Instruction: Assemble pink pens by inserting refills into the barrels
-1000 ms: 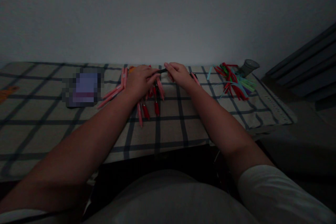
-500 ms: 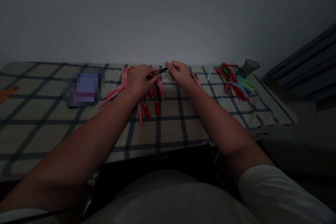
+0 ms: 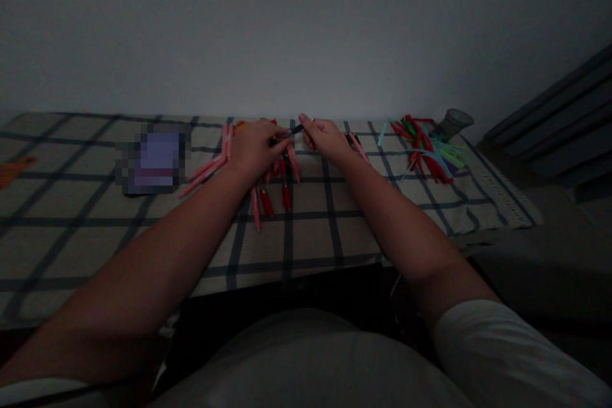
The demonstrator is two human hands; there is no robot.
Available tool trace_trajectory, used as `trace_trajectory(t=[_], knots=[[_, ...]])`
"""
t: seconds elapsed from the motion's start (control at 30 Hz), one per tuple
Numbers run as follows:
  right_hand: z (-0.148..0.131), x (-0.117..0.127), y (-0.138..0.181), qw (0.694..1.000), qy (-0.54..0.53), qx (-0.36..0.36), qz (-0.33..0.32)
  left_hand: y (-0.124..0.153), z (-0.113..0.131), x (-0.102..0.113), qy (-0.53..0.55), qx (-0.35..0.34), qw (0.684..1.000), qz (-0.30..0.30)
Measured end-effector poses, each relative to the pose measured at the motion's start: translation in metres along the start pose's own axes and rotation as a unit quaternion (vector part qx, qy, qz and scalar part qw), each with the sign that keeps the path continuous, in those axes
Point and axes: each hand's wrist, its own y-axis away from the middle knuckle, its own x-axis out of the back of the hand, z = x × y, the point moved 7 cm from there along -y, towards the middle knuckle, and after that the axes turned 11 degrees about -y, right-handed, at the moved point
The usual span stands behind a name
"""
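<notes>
Between my two hands is a slim dark pen, held at a slant over the table. My left hand is closed, its thumb and fingers pinching the pen's lower left end. The upper right end sits in the closed fingers of my right hand, with the thumb raised along it. Under and in front of my left hand lie several red pens and pink pens, partly hidden by it. More pink pens lie to its left. Beside my right wrist are a pink and a black pen.
A checked cloth covers the table, which stands against a wall. A blurred-out purple rectangle lies on the left, an orange item at the far left. On the right are colourful strips and a grey transparent cup lying tilted.
My right hand has shifted slightly left and down along the pen, its thumb now raised, so less of the pen shows between the hands. My left hand has barely moved.
</notes>
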Motion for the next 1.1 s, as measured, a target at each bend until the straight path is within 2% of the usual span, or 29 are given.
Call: trace_trajectory(t=[0.57,0.83,1.1], knots=[[0.0089,0.0001,-0.005,1.0,0.005,0.004,-0.019,-0.0002,0.0017,-0.0056,-0.007,-0.029,0.999,-0.012],[0.0038,-0.002,-0.004,1.0,0.002,0.001,-0.019,-0.0001,0.0038,-0.008,-0.011,-0.046,0.999,-0.018],[0.0096,-0.0008,-0.0074,0.999,0.013,0.008,-0.028,-0.0002,0.0023,-0.0041,0.002,-0.025,1.0,0.002]])
